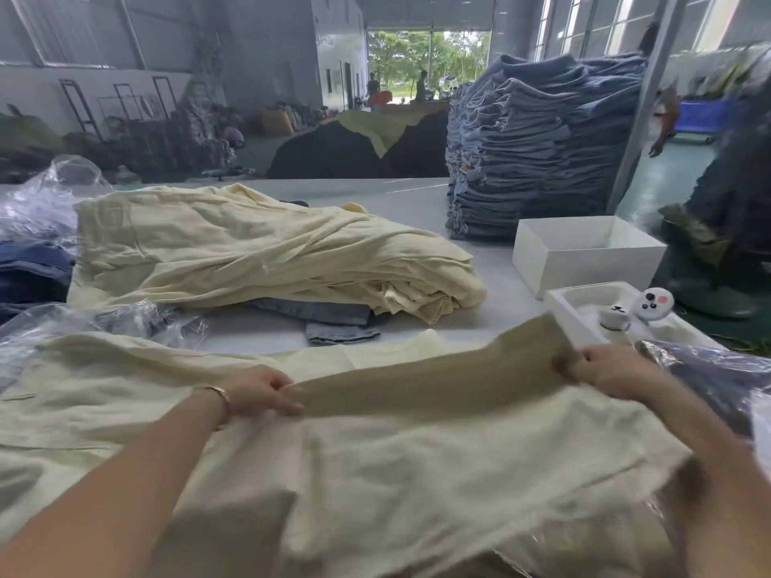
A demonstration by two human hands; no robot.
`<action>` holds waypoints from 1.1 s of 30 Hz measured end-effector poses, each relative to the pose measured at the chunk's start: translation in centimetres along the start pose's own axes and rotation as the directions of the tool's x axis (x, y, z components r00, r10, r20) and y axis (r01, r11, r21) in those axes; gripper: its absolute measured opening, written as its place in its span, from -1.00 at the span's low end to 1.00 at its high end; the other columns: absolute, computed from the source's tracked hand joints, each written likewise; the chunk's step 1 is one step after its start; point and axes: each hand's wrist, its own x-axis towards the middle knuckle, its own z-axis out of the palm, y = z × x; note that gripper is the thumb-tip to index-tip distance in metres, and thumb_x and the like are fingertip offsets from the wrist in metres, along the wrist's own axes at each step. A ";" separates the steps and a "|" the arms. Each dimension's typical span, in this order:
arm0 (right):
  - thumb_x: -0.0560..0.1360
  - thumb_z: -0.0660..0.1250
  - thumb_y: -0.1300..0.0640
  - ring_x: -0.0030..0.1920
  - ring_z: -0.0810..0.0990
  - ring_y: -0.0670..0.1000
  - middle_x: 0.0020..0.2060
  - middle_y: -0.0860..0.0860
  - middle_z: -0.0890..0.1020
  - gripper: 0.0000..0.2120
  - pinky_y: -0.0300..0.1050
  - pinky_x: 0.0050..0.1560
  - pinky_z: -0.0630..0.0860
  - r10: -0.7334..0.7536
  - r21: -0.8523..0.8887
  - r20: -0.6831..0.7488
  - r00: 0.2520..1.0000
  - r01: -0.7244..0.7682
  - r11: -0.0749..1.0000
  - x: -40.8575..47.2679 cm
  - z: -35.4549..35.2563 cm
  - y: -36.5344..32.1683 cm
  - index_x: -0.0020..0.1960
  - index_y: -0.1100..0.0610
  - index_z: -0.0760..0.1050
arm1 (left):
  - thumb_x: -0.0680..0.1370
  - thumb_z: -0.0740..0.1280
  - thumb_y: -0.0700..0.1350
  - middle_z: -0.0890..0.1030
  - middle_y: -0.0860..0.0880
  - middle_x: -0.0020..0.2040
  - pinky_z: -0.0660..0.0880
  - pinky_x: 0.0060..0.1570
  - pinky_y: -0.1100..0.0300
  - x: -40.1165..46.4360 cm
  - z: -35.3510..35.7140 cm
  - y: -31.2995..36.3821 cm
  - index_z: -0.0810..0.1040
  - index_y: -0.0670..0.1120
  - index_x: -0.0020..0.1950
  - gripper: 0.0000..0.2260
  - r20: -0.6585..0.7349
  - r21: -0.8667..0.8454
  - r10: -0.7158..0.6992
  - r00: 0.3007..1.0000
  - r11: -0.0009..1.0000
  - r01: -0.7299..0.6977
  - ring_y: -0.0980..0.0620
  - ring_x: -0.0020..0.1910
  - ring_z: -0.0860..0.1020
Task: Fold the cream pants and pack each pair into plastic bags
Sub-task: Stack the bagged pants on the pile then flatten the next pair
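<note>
head view: we see our left hand (260, 394) and right hand (607, 369) each pinching an end of a raised fold of the soft cream cotton pants (396, 452) spread on the pale grey table (417, 202) right before us. beyond lies a rumpled heap of cream pants (258, 248), with crinkled clear plastic bags (46, 202) at far left and a tall stack of folded blue denim (538, 148) behind.

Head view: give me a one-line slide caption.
Both hands, left hand and right hand, grip a raised fold of cream pants before a cream pile.
</note>
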 end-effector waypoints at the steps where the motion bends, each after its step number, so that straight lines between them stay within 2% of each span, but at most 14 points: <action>1: 0.53 0.36 0.07 -0.10 0.52 0.03 -0.17 0.09 0.57 -0.81 -0.19 -0.14 0.33 -0.011 -0.125 -0.055 0.998 0.004 0.992 1.4 1.5 0.8 -0.16 0.18 0.57 | 0.41 0.49 0.03 0.58 0.05 -0.20 0.43 -0.17 0.27 1.0 1.2 0.1 0.60 0.01 -0.12 -0.85 -0.187 0.176 0.028 0.982 0.984 0.006 0.06 -0.14 0.52; 4: 0.53 0.33 0.07 0.00 0.56 0.14 -0.22 0.11 0.58 -0.81 -0.11 0.04 0.36 -0.001 -0.342 -0.201 0.980 -0.070 0.937 3.6 5.3 3.3 -0.21 0.15 0.54 | 0.50 0.37 0.10 0.53 0.02 0.10 0.40 0.18 0.10 2.4 5.8 -0.8 0.53 0.05 0.18 -0.72 -0.433 0.303 0.064 0.899 0.950 0.078 0.00 0.19 0.44; 6: 0.54 0.28 0.06 0.14 0.53 0.18 0.01 0.15 0.60 -0.83 -0.01 0.13 0.44 0.010 -0.463 -0.337 0.941 -0.175 0.869 3.6 6.9 4.0 0.06 0.11 0.54 | 0.54 0.27 0.13 0.52 -0.01 0.15 0.34 0.24 0.06 2.1 8.3 -1.7 0.52 -0.01 0.21 -0.67 -0.513 0.314 0.134 0.848 0.949 0.040 -0.05 0.25 0.42; 8: 0.43 0.37 0.18 0.11 0.52 0.24 0.06 0.22 0.56 -0.72 0.10 0.08 0.46 -0.117 -0.504 -0.482 0.868 -0.166 0.847 3.0 8.9 3.4 0.14 0.18 0.52 | 0.52 0.09 0.22 0.52 -0.06 0.20 0.31 0.27 0.06 1.9 10.8 -2.4 0.50 -0.07 0.24 -0.51 -0.482 0.370 0.195 0.854 0.929 -0.003 -0.09 0.25 0.43; 10: 0.26 0.52 0.25 0.06 0.56 0.30 0.05 0.26 0.58 -0.57 0.18 0.03 0.49 -0.312 -0.497 -0.494 0.812 0.030 0.867 1.9 11.6 2.4 0.11 0.25 0.56 | 0.54 -0.03 0.26 0.35 -0.07 0.44 0.20 0.39 0.12 1.9 13.4 -2.9 0.32 -0.02 0.44 -0.42 -0.369 0.487 0.147 0.918 0.871 0.056 -0.02 0.42 0.29; 13: 0.53 0.29 -0.04 0.50 0.20 0.16 0.49 0.14 0.25 -0.44 0.17 0.43 0.15 -0.415 -0.557 -0.199 0.888 0.246 0.793 1.3 15.7 2.3 0.48 0.08 0.29 | 0.56 -0.20 0.30 0.01 0.02 0.58 0.01 0.48 0.00 1.1 16.2 -2.9 0.08 0.13 0.55 -0.41 -0.319 0.582 0.109 0.942 0.806 0.104 0.04 0.55 0.03; 15: 0.62 -0.04 -0.17 0.56 -0.12 -0.01 0.57 -0.01 -0.06 -0.44 0.08 0.50 -0.18 -0.319 -0.593 -0.036 0.947 0.237 0.769 2.0 17.2 3.7 0.57 -0.05 -0.03 | 0.55 -0.26 0.28 0.32 -0.07 0.49 0.11 0.43 -0.08 -0.2 16.4 -2.2 0.32 0.03 0.47 -0.34 -0.389 0.566 0.141 0.910 0.816 0.115 -0.04 0.45 0.28; 17: 0.62 -0.12 -0.22 0.55 -0.17 -0.04 0.57 -0.04 -0.11 -0.43 0.07 0.49 -0.23 -0.260 -0.615 -0.015 0.965 0.196 0.764 2.5 17.5 4.6 0.57 -0.07 -0.11 | 0.61 -0.15 0.18 0.47 -0.09 0.35 0.05 0.39 -0.06 -1.5 16.3 -2.5 0.40 -0.02 0.33 -0.49 -0.484 0.549 0.262 0.835 0.834 0.057 -0.05 0.33 0.36; 21: 0.59 -0.13 -0.28 0.55 -0.16 -0.06 0.57 -0.06 -0.10 -0.39 0.02 0.50 -0.20 -0.192 -0.636 -0.035 0.981 0.126 0.761 2.8 17.1 4.5 0.57 -0.08 -0.10 | 0.63 -0.28 0.16 0.64 -0.07 0.17 0.11 0.30 -0.05 -4.1 15.3 -4.8 0.61 0.01 0.21 -0.32 -0.468 0.502 0.066 0.882 0.841 0.204 -0.02 0.24 0.45; 24: 0.56 -0.12 -0.33 0.55 -0.10 -0.08 0.57 -0.09 -0.06 -0.37 0.03 0.49 -0.11 -0.171 -0.628 -0.055 0.984 0.099 0.772 3.2 17.5 5.1 0.56 -0.11 -0.08 | 0.62 -0.23 0.17 0.65 -0.04 0.13 -0.06 0.38 -0.04 -5.7 14.5 -6.8 0.32 0.12 0.43 -0.49 -0.427 0.533 0.022 0.904 0.814 0.232 -0.04 0.24 0.40; 25: 0.54 -0.09 -0.35 0.55 -0.05 -0.07 0.56 -0.11 -0.02 -0.36 0.05 0.48 -0.07 -0.159 -0.606 -0.067 0.985 0.086 0.790 3.4 17.6 5.4 0.55 -0.12 -0.05 | 0.62 -0.18 0.17 0.65 -0.05 0.15 -0.07 0.40 -0.06 -6.2 13.9 -7.4 0.38 0.08 0.40 -0.49 -0.417 0.521 0.003 0.909 0.821 0.236 -0.09 0.26 0.45; 29: 0.45 0.19 -0.31 0.44 0.27 0.10 0.47 0.03 0.27 -0.38 0.16 0.43 0.17 -0.015 -0.490 -0.125 0.992 -0.049 0.870 5.5 17.4 5.9 0.40 -0.02 0.30 | 0.64 -0.21 0.17 0.62 -0.07 0.20 -0.09 0.44 -0.07 -7.8 10.9 -10.7 0.63 -0.05 0.21 -0.36 -0.539 0.376 -0.124 0.833 0.850 0.370 -0.09 0.22 0.56; 31: 0.39 0.28 -0.24 0.37 0.35 0.12 0.40 0.05 0.37 -0.46 0.17 0.38 0.24 -0.003 -0.515 -0.122 0.992 -0.061 0.855 6.1 18.3 4.2 0.29 0.00 0.43 | 0.62 -0.18 0.22 0.41 -0.05 0.43 -0.18 0.45 -0.08 -9.0 9.3 -13.9 0.42 0.01 0.43 -0.42 -0.569 0.244 -0.285 0.771 0.837 0.489 -0.06 0.45 0.33; 33: 0.34 0.35 -0.16 0.29 0.44 0.15 0.29 0.07 0.48 -0.53 0.21 0.32 0.32 -0.078 -0.525 -0.099 0.992 0.015 0.851 5.5 20.0 1.1 0.19 0.01 0.52 | 0.62 -0.12 0.22 0.08 0.06 0.57 -0.19 0.47 -0.07 -9.3 8.5 -17.4 0.12 0.10 0.55 -0.48 -0.508 0.229 -0.349 0.788 0.827 0.514 0.04 0.55 0.01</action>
